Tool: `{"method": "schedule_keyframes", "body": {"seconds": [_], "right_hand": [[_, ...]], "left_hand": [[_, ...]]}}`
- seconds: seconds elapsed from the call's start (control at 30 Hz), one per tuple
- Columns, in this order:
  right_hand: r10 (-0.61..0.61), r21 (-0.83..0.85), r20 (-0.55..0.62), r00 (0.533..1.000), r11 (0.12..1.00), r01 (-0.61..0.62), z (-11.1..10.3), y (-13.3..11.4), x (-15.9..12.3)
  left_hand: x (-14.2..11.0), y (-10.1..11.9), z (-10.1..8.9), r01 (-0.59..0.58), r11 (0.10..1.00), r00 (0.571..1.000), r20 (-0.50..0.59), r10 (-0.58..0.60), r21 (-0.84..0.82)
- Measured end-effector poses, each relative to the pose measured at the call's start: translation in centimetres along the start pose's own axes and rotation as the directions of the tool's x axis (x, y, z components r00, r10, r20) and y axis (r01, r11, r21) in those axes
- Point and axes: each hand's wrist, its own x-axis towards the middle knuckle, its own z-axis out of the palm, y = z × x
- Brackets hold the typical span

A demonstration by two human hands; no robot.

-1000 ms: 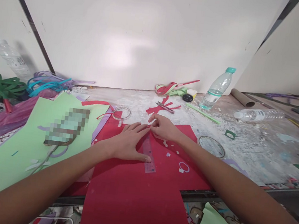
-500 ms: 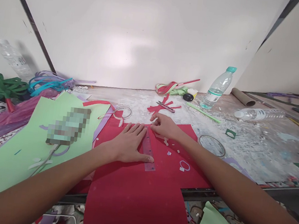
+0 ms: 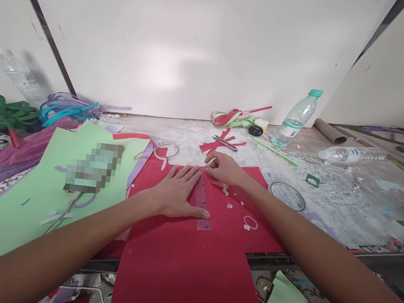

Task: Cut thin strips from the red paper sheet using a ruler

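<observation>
A large red paper sheet (image 3: 191,268) lies on the table in front of me and hangs over its near edge. A clear plastic ruler (image 3: 202,204) rests on the sheet, pointing away from me. My left hand (image 3: 177,192) lies flat on the sheet with fingers spread, the thumb pressing the ruler's near part. My right hand (image 3: 224,168) is curled at the ruler's far end and pinches a thin white stick-like tool whose tip meets the paper. Small paper scraps (image 3: 248,222) lie to the right of the ruler.
A light green sheet (image 3: 34,199) lies at the left. Small scissors (image 3: 225,143) rest on red cuttings beyond the sheet. A standing water bottle (image 3: 296,119), a lying bottle (image 3: 352,154), a tape ring (image 3: 287,195) and paper strips (image 3: 63,107) surround the work area.
Both hands stay on the ruler. The right hand has shifted slightly at the ruler's far end, and the view has drifted a little.
</observation>
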Motion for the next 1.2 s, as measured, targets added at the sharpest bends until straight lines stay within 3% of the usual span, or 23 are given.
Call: {"method": "schedule_keyframes", "body": {"seconds": [0.83,1.2], "right_hand": [[0.002,0.097,0.025,1.0,0.995,-0.004,0.01,0.7,0.23],[0.013,0.059,0.007,1.0,0.998,-0.014,-0.01,0.32,0.24]], "left_hand": [[0.01,-0.16,0.68,-0.011,0.999,1.0,-0.029,0.012,0.032],[-0.05,0.29,0.46,0.023,1.0,1.0,-0.012,-0.022,0.02]]}}
